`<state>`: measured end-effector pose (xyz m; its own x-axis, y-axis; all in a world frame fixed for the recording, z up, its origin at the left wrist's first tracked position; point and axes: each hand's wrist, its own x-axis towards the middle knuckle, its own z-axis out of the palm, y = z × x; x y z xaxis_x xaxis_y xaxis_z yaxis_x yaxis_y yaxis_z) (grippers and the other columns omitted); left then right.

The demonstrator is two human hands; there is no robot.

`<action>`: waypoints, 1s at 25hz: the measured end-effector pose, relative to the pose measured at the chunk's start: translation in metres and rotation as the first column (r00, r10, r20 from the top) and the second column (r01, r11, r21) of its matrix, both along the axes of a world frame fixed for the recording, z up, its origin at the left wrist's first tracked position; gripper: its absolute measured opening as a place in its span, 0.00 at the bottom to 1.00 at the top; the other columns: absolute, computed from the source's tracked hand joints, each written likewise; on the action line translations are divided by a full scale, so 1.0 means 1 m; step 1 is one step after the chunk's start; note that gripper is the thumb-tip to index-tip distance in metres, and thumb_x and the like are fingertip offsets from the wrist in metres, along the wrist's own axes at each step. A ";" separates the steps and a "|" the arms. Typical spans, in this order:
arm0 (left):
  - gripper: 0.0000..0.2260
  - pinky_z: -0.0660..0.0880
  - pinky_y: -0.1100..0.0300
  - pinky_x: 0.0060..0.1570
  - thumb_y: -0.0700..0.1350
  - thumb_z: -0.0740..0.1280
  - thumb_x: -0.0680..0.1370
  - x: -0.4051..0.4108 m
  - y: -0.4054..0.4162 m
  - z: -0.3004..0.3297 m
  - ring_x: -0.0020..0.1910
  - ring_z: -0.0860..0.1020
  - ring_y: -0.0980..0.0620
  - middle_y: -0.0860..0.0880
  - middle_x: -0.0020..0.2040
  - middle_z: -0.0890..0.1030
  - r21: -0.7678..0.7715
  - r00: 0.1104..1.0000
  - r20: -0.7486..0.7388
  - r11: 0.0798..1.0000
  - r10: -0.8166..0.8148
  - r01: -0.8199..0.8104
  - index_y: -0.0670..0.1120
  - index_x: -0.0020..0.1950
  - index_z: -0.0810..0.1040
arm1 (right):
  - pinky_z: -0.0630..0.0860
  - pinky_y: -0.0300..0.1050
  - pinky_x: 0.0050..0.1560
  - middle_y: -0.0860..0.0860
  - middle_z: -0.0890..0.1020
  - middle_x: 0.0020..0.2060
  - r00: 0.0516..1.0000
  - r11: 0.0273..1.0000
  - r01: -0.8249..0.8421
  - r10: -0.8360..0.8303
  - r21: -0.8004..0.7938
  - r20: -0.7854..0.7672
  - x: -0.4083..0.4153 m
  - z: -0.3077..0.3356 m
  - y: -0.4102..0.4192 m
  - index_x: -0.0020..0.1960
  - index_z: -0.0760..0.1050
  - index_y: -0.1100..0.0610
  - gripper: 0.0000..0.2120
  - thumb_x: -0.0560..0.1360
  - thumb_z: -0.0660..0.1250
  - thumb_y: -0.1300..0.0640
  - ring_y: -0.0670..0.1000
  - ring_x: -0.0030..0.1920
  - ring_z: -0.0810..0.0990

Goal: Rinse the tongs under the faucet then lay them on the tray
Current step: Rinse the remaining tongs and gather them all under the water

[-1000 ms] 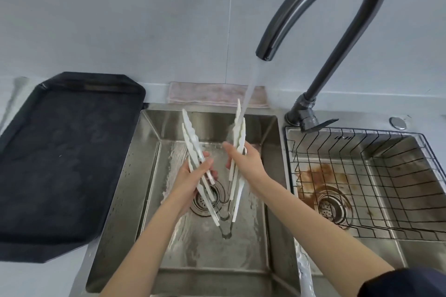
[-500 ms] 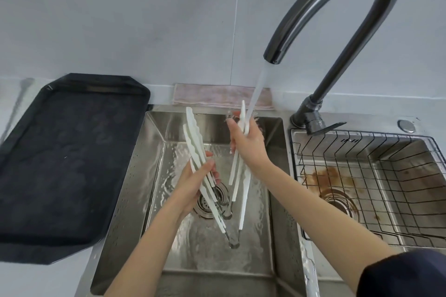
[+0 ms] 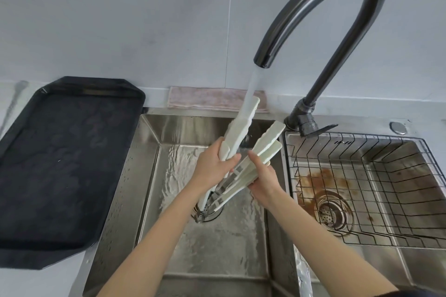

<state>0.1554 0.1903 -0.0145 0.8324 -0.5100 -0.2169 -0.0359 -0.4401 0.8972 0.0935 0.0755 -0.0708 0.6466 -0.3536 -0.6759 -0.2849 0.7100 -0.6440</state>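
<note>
Two pairs of white tongs are held over the left sink basin [image 3: 149,190]. My left hand [image 3: 212,166] grips one pair of tongs [image 3: 239,132], whose tips point up into the water stream [image 3: 252,87] from the dark curved faucet [image 3: 321,2]. My right hand [image 3: 263,178] grips the other pair of tongs [image 3: 265,144], tilted up to the right, just beside the stream. The metal hinge ends of both pairs hang near the drain [image 3: 210,214]. A black tray [image 3: 60,164] lies on the counter left of the sink, with nothing on it.
A black wire rack [image 3: 362,176] sits in the right basin above a rust-stained drain [image 3: 333,212]. A folded pinkish cloth [image 3: 207,101] lies behind the left basin. The faucet base and lever [image 3: 306,123] stand between the two basins.
Both hands have shifted right and tilted the tongs to the right. The left-hand pair now stands under the stream, and the right-hand pair has moved out of it.
</note>
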 end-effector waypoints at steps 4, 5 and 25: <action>0.08 0.71 0.74 0.28 0.45 0.68 0.74 -0.001 -0.001 0.001 0.27 0.76 0.69 0.53 0.35 0.78 0.003 1.000 0.013 1.000 -0.016 0.016 0.48 0.50 0.71 | 0.76 0.55 0.54 0.62 0.78 0.50 1.000 0.999 0.025 -0.025 -0.037 0.003 0.009 0.005 -0.007 0.63 0.69 0.64 0.18 0.74 0.65 0.60 0.59 0.51 0.78; 0.08 0.72 0.74 0.30 0.47 0.68 0.74 -0.002 -0.002 0.001 0.28 0.77 0.67 0.53 0.35 0.78 0.000 1.000 0.012 1.000 -0.013 0.013 0.48 0.50 0.72 | 0.75 0.56 0.56 0.61 0.77 0.49 1.000 0.999 0.027 -0.027 -0.035 -0.003 0.009 0.005 -0.008 0.62 0.69 0.63 0.17 0.74 0.65 0.61 0.59 0.52 0.77; 0.05 0.78 0.58 0.39 0.50 0.66 0.75 0.010 -0.019 0.016 0.32 0.78 0.54 0.50 0.35 0.77 -0.227 0.895 -0.388 0.918 0.220 -0.324 0.49 0.46 0.75 | 0.73 0.45 0.59 0.52 0.78 0.52 0.984 0.756 0.101 -0.171 -0.646 -0.047 -0.038 0.076 -0.056 0.62 0.67 0.55 0.12 0.79 0.59 0.56 0.50 0.53 0.77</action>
